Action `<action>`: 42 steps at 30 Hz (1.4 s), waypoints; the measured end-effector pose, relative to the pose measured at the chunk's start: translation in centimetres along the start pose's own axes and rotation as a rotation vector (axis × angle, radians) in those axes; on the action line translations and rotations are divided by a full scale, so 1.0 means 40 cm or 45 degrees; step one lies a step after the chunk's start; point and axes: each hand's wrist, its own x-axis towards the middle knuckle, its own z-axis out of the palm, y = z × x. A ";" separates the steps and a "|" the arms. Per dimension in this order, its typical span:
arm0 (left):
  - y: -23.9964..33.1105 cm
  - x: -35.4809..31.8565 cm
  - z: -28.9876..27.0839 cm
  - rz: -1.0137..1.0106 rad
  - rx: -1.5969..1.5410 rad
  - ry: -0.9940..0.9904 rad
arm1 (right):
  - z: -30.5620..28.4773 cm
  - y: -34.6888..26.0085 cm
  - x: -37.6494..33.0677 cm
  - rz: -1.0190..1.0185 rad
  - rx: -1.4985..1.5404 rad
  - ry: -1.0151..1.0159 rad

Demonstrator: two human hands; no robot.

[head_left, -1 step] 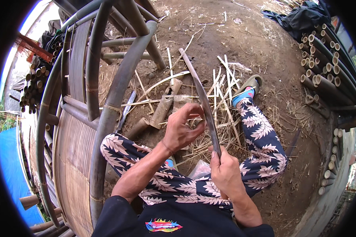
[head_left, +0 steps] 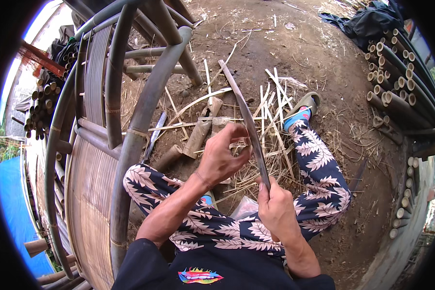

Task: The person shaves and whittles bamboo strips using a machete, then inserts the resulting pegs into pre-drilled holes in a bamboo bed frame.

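My right hand (head_left: 278, 205) is closed round the lower end of a long, dark, slightly curved knife (head_left: 248, 118), a machete-like blade that points up and away over the ground. Beside the middle of the blade is my left hand (head_left: 225, 152), its fingers curled into a ring with the tips close to the blade's left side. Whatever those fingers pinch, if anything, is too small to make out. Beyond and beneath both hands lies a heap of pale bamboo strips and shavings (head_left: 280, 159). Short bamboo pieces (head_left: 198, 137) rest on the soil left of the blade.
A bamboo chair (head_left: 130, 130) stands close on my left. Near its leg lies another long blade (head_left: 155, 133). Bamboo poles (head_left: 396, 99) are stacked at the far right, with a dark cloth (head_left: 372, 21) on top. My legs (head_left: 319, 164) are bent around the shavings.
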 end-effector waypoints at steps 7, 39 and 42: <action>0.277 0.204 -0.132 0.873 0.344 0.252 | 0.005 -0.029 0.054 -0.058 -0.179 0.109; -0.131 0.430 0.088 0.278 -0.230 0.611 | -0.085 0.047 0.458 0.355 -0.022 -0.577; -0.182 0.475 0.103 0.472 -0.164 0.712 | -0.113 0.043 0.513 0.371 -0.122 -0.615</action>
